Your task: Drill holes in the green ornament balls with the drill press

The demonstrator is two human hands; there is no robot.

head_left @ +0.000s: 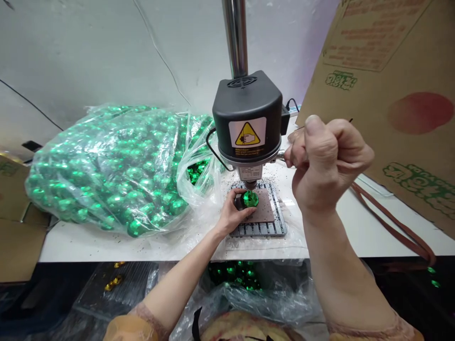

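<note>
A shiny green faceted ball [250, 199] sits low under the spindle of a small black bench drill press [250, 104]. My left hand [232, 212] grips the ball from the left, thumb in front and fingers behind. To the right of the machine head, my right hand [325, 163] is closed in a fist around the feed lever [280, 155], most of which is hidden by the fingers. Beneath the ball lies a brownish pad [266, 208] on the slotted metal base [280, 228]. Whether the tool touches the ball, I cannot tell.
A large clear bag of green balls [106, 166] fills the table's left side. Another open bag [263, 298] with green balls hangs below the front edge. A tall cardboard box [377, 109] stands at right, near a brown strap [394, 227]. Dark crumbs litter the white tabletop [192, 246].
</note>
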